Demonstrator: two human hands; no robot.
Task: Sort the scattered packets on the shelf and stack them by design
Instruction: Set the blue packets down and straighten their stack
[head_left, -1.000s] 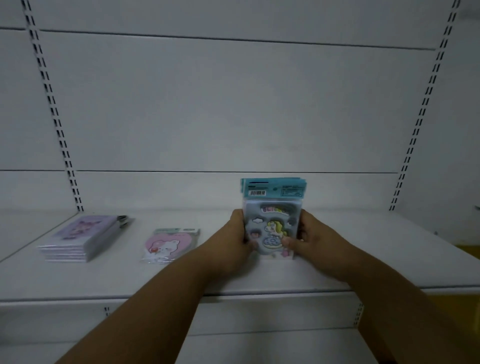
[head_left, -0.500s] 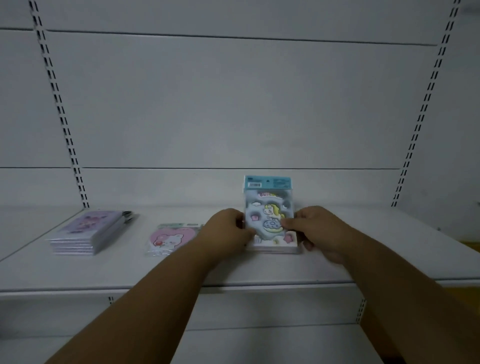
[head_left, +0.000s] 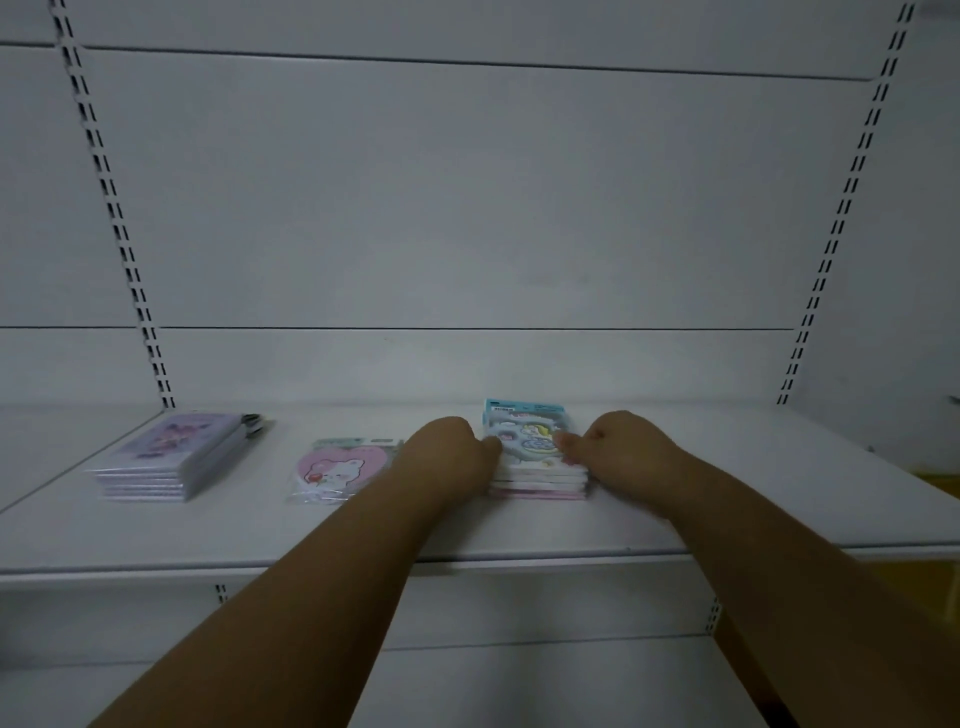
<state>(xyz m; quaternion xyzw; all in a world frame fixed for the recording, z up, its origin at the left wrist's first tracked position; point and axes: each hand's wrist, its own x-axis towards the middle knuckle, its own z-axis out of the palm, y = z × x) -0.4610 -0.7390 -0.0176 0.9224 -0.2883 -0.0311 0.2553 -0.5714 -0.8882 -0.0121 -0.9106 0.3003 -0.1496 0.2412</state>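
Observation:
A stack of blue-topped unicorn packets (head_left: 530, 441) lies flat on the white shelf (head_left: 467, 535), right of centre. My left hand (head_left: 447, 452) grips its left side with curled fingers and thumb on top. My right hand (head_left: 618, 447) grips its right side the same way. To the left lies a pink heart-shaped bear packet (head_left: 337, 470), flat on the shelf and partly behind my left forearm. At the far left sits a neat stack of purple packets (head_left: 171, 457).
The white back wall (head_left: 467, 208) has slotted uprights (head_left: 124, 249) on both sides. Another shelf shows below the front edge. Bare shelf surface extends to the right of my right hand.
The unicorn stack, held upright a second ago, has been tipped down and now lies flat on the shelf. Both hands went down with it and stay on its sides.

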